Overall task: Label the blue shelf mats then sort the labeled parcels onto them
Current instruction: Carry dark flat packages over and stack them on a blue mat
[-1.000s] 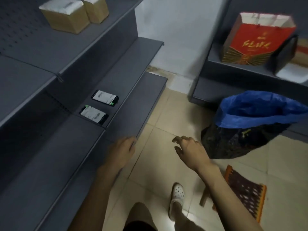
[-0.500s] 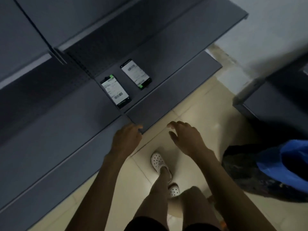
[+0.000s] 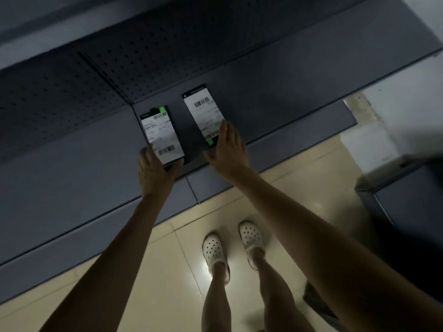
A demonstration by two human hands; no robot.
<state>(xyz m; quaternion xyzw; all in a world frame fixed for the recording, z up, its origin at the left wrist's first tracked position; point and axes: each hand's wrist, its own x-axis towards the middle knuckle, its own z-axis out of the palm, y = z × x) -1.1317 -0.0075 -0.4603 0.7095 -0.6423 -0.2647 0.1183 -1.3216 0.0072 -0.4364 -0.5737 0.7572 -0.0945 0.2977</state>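
Two flat labelled parcels (image 3: 162,137) (image 3: 203,113) on shelf (image 3: 287,92) — likely light, stiff, slick. Left hand (image 3: 155,168) gripping one's near end; right hand (image 3: 230,149) flat, fingers straight — best taken by edges.

Both bare arms reach forward and down, roughly parallel. The left hand (image 3: 154,168) has its fingers spread and its thumb out to the right. The right hand (image 3: 229,149) lies flatter, fingers straight and together, thumb spread to the left.
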